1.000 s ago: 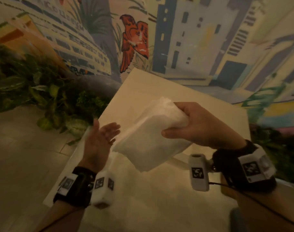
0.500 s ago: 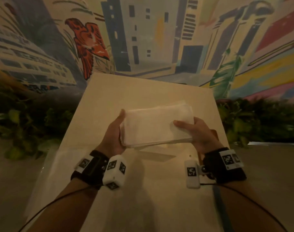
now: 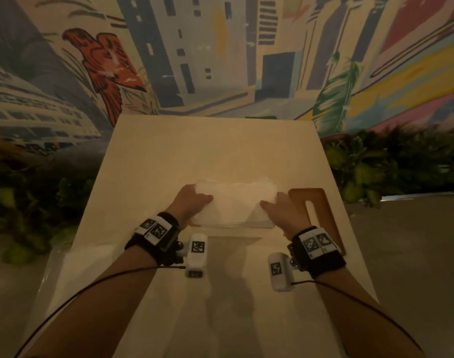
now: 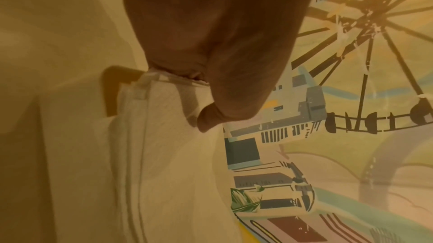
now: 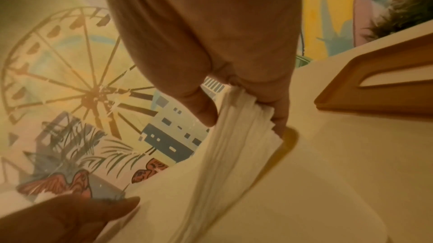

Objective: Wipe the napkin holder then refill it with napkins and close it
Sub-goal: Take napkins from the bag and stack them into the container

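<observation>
A thick stack of white napkins [image 3: 236,202] lies flat at the middle of the beige table [image 3: 208,146]. My left hand [image 3: 192,202] grips its left end with the thumb on top, and my right hand [image 3: 277,210] grips its right end the same way. In the right wrist view the right hand [image 5: 241,110] pinches the stack [image 5: 234,154] between thumb and fingers. A brown wooden corner [image 4: 112,87], probably the holder's base, shows under the napkins [image 4: 164,154] beside the left hand [image 4: 211,113]. The wooden lid [image 3: 298,197] with its slot lies flat just right of the right hand.
A painted mural wall rises behind the table. Green plants [image 3: 388,171] line both sides of the table. A clear plastic wrapper [image 3: 63,267] lies at the table's near left edge. The lid [image 5: 365,67] rests close to the right hand's fingers.
The right hand alone held the stack up a second ago; the left hand then took its other end. Both hands have lowered it towards the table, farther from me.
</observation>
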`<action>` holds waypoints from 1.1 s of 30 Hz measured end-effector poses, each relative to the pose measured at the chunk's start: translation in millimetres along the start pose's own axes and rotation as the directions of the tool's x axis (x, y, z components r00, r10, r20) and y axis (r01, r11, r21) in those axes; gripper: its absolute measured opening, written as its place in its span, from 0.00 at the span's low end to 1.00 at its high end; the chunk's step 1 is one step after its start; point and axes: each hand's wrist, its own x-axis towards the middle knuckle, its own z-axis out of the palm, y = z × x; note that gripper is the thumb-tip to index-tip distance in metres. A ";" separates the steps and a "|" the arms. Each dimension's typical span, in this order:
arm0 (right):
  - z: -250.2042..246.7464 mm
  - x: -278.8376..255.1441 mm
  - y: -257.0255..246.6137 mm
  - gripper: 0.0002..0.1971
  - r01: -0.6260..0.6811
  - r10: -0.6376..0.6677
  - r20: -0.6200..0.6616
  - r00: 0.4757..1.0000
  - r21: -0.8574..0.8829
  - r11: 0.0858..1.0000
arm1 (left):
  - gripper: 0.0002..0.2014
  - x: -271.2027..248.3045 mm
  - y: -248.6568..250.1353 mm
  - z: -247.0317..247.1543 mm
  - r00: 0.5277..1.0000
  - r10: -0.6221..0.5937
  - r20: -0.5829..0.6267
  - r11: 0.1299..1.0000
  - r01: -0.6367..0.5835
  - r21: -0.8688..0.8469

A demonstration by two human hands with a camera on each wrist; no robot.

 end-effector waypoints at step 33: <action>11.2 31.9 40.4 0.19 0.195 -0.103 0.191 0.976 -0.560 0.805 | 0.17 19.9 -50.7 -3.1 1.000 0.019 -0.008 0.603 -0.005 0.798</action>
